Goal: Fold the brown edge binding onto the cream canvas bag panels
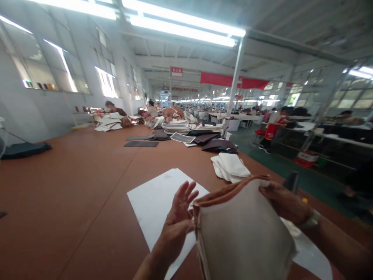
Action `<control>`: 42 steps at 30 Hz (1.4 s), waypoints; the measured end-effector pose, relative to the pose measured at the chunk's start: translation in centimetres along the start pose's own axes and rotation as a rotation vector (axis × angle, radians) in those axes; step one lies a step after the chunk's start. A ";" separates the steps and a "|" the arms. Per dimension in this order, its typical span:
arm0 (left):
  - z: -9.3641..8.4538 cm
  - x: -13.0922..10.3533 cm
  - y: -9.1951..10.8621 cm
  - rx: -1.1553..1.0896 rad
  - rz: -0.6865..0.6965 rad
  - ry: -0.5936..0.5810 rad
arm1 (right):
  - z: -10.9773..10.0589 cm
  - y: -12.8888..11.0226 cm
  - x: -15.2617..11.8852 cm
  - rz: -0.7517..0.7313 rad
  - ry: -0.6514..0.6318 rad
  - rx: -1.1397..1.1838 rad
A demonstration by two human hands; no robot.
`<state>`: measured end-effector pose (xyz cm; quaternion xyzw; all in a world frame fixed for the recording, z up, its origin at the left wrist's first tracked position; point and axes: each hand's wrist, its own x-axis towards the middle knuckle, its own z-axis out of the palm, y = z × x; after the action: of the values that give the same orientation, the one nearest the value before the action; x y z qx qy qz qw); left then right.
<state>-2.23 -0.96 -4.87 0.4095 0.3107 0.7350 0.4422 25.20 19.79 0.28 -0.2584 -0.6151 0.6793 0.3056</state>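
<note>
A stack of fabric pieces, pale grey-beige on the near face with a brown edge along the top, is held up in front of me. My right hand grips its upper right corner, thumb on the near face. Beside the stack's left edge is my left hand, its fingers spread and the palm turned towards the stack. Under and behind the hands lies a white sheet on the brown table. More white material shows below my right wrist, partly hidden by the stack.
White folded pads lie just beyond the stack. Farther back are dark flat pieces and piled white panels. A dark bundle rests at the far left. One person in a red apron stands beyond the table's right edge.
</note>
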 end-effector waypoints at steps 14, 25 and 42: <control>4.2 -6.4 -1.0 0.011 -0.098 -0.441 | 6.0 16.9 -5.9 0.160 -0.113 0.275; 6.4 -5.2 0.9 0.173 -0.290 -0.522 | 6.7 5.3 -7.8 -0.276 0.139 -0.371; 7.1 -3.1 2.9 0.233 -0.603 -0.486 | 11.4 -0.7 -10.9 -0.075 -0.495 -0.361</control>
<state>3.69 -4.29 -0.16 0.5093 0.3845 0.4138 0.6493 24.40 4.10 1.95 -0.1123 -0.7908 0.5895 0.1208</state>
